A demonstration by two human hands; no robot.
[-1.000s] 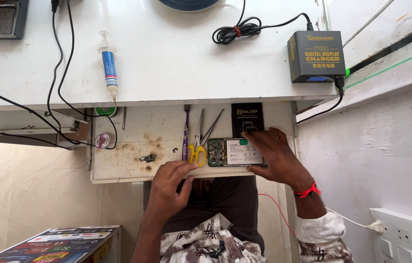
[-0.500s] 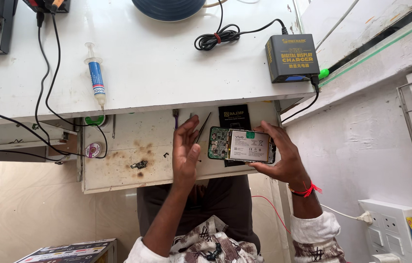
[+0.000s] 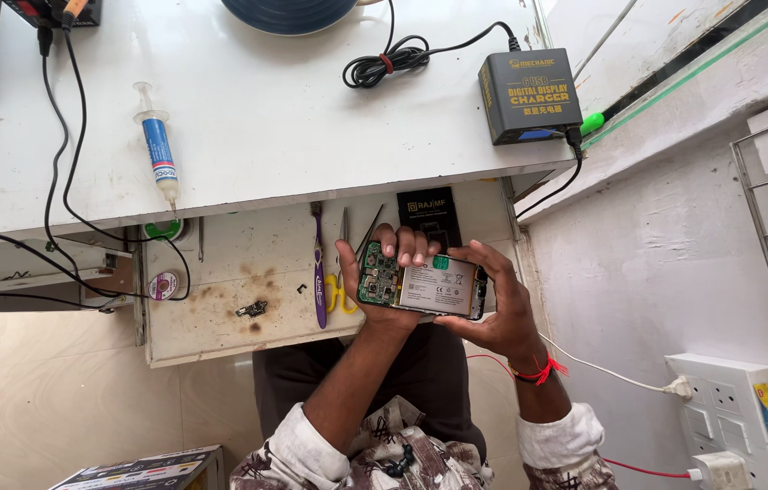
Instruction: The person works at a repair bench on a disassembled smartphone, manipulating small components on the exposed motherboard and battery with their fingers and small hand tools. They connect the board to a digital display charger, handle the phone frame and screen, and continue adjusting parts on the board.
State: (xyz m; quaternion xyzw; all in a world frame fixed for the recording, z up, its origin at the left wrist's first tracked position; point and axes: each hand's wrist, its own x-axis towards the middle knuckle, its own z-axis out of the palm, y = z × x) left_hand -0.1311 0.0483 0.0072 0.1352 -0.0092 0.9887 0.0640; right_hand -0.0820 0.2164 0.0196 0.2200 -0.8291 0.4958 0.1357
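Holding an opened phone (image 3: pixel 422 290) near the middle of the frame, we grip its circuit-board end with our left hand (image 3: pixel 382 277), fingers curled over the top edge, while our right hand (image 3: pixel 502 308) clasps the other end. Just left, purple-handled tweezers (image 3: pixel 318 272) lie on the pull-out tray (image 3: pixel 211 313).

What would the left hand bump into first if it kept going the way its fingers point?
Probably the black card lying just beyond the left hand, which grips the opened phone; depth is uncertain.
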